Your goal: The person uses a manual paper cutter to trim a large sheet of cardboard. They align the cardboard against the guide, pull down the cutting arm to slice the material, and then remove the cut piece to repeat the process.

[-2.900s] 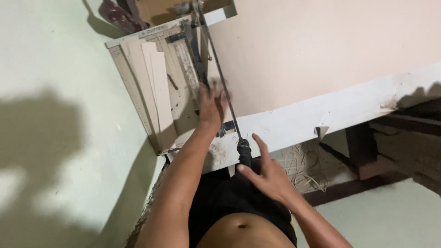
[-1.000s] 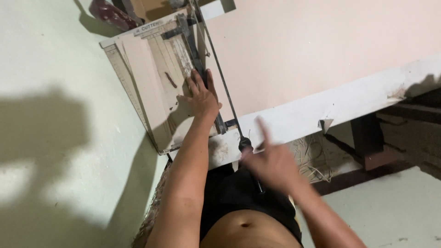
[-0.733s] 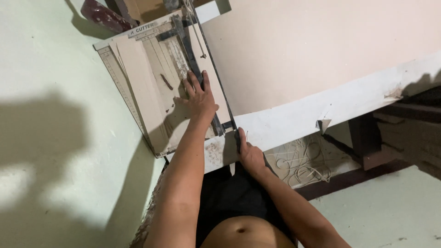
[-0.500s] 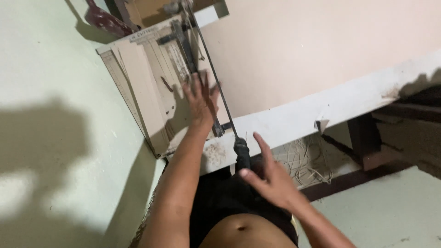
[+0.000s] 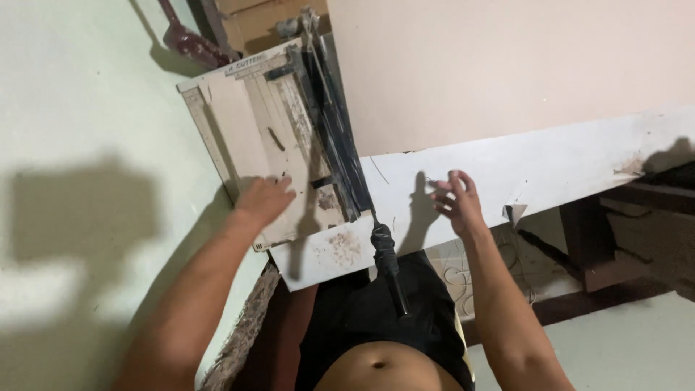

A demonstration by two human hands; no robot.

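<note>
now the left hand (image 5: 264, 201) lies flat on the cutter (image 5: 279, 137). right hand (image 5: 455, 200), open and empty, hovers right of the handle (image 5: 387, 264); earlier it was nearer

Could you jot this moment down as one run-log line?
left hand: flat on worn beige paper-cutter board | right hand: open above white table edge, holding nothing | black-handled cutter lever: lowered, untouched
</note>
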